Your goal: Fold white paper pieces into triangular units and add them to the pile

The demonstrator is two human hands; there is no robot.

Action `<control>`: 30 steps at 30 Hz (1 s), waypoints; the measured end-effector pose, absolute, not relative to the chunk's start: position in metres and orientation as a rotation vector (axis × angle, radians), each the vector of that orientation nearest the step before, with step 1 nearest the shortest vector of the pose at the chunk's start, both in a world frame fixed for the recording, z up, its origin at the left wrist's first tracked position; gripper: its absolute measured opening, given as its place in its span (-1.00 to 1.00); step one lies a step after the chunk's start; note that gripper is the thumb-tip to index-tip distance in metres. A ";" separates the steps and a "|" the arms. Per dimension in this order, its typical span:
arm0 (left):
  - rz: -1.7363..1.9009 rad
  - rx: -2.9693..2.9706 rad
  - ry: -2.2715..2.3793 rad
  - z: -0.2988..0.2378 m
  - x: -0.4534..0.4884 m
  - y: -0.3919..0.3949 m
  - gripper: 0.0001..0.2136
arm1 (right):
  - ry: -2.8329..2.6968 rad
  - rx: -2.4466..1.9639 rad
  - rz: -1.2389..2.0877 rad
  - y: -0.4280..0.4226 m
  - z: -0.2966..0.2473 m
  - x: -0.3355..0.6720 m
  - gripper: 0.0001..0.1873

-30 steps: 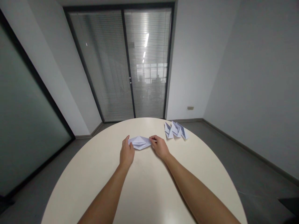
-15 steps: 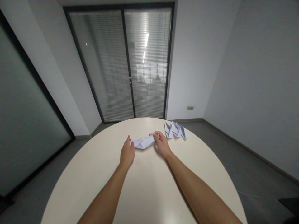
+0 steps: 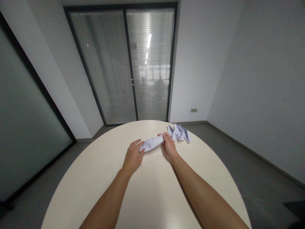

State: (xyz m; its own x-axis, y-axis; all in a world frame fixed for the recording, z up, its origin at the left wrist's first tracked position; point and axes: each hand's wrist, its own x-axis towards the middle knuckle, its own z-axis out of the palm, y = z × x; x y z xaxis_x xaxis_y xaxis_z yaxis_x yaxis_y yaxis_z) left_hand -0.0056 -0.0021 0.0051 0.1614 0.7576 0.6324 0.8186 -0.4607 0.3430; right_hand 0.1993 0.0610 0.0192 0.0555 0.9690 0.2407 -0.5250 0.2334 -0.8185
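A long folded white paper (image 3: 152, 144) is stretched between my two hands just above the table, its creased strip slanting up to the right. At its left end, my left hand (image 3: 133, 156) has the paper's edge between spread fingertips and thumb. My right hand (image 3: 170, 148) pinches the opposite end, thumb on top and fingers curled beneath. Just beyond the right hand lie several folded white paper pieces (image 3: 180, 132) with pointed corners, side by side and partly overlapping; the hand covers a bit of the nearest one.
The round cream table (image 3: 147, 190) fills the space under my arms, its curved far edge close behind the paper pieces. Beyond it stand a glass partition (image 3: 152, 101) with blinds and plain walls, one with a socket plate (image 3: 193, 110).
The paper has shifted slightly right and turned, its flaps now lying smoother. My left hand moved right with fingers spreading over the paper's end; my right hand moved slightly right.
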 end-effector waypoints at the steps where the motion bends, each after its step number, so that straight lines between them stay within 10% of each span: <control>1: -1.174 -2.352 -1.553 0.007 -0.005 -0.003 -0.64 | -0.913 -0.610 1.263 0.061 0.019 0.199 -0.56; 30: -1.177 -2.384 -1.519 0.020 -0.002 -0.007 -0.83 | -1.151 -0.799 1.173 0.066 0.007 0.198 -0.47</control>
State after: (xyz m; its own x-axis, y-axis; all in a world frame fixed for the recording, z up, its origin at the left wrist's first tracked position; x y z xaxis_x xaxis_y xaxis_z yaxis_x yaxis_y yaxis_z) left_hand -0.0017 -0.0069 0.0195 0.2135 0.7406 0.6371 0.8018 -0.5054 0.3189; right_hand 0.1979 0.0665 0.0068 -0.0139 0.9661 0.2578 -0.2756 0.2441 -0.9298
